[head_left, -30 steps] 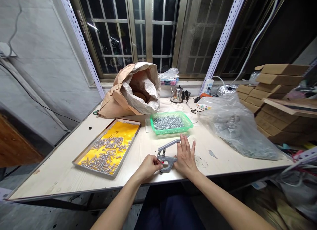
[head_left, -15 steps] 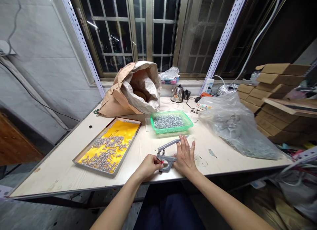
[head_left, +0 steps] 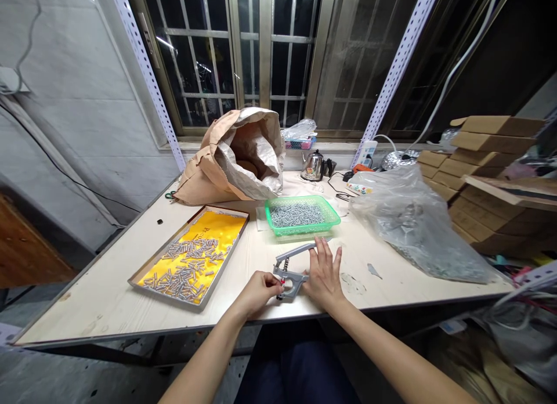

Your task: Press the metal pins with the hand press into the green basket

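A grey hand press (head_left: 290,270) with a spring and a raised lever stands near the table's front edge. My left hand (head_left: 257,291) is pinched at the press's jaw, by its red tip, on something too small to name. My right hand (head_left: 322,273) lies over the press's right side with fingers stretched out, touching the lever. A green basket (head_left: 301,216) of small metal parts sits just behind the press. A tray with a yellow lining (head_left: 217,225) holds several more metal parts to the left.
A crumpled brown paper sack (head_left: 235,157) lies at the back. A clear plastic bag (head_left: 413,218) of parts fills the right side. Stacked cardboard boxes (head_left: 487,160) stand at far right. A kettle (head_left: 312,166) and cables sit by the window sill.
Both hands and the press stay in place; only the camera view has shifted slightly.
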`<state>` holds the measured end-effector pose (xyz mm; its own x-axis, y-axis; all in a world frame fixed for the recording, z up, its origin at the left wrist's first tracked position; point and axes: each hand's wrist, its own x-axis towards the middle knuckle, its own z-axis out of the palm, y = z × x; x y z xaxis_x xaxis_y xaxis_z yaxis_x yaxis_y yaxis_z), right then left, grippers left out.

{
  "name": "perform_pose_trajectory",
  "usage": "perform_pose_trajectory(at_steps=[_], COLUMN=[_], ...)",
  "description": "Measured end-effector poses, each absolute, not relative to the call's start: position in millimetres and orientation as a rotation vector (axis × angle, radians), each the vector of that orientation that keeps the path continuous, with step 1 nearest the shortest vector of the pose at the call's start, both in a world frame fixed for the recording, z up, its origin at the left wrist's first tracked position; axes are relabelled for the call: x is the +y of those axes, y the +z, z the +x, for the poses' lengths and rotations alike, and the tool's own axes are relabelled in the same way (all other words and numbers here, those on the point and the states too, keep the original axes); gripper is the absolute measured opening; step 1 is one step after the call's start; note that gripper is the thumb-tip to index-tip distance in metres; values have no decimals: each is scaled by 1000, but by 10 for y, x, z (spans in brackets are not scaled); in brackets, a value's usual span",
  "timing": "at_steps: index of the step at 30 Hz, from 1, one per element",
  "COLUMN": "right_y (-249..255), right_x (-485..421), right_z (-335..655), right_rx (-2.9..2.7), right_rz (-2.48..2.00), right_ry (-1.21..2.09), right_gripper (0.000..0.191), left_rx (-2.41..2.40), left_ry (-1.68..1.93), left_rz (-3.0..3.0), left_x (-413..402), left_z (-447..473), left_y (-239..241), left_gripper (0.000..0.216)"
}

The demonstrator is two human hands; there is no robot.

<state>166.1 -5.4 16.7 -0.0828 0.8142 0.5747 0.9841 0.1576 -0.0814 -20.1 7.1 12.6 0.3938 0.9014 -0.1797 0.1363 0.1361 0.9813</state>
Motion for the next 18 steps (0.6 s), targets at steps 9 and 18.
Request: perform_pose_trajectory(at_steps=[9, 18], right_y=[202, 253], right_x=[-48, -13], right_z=[1657, 1710], right_rx=[-1958, -2011], right_rz=[-1730, -1654], right_ry=[-447, -472], right_gripper=[55, 34], left_rx=[1038, 1021], left_ry=[746, 745], left_rz=[1330, 1270], left_x=[68, 48], left_z=[-215, -232], left_y=[121, 185], left_gripper=[40, 40])
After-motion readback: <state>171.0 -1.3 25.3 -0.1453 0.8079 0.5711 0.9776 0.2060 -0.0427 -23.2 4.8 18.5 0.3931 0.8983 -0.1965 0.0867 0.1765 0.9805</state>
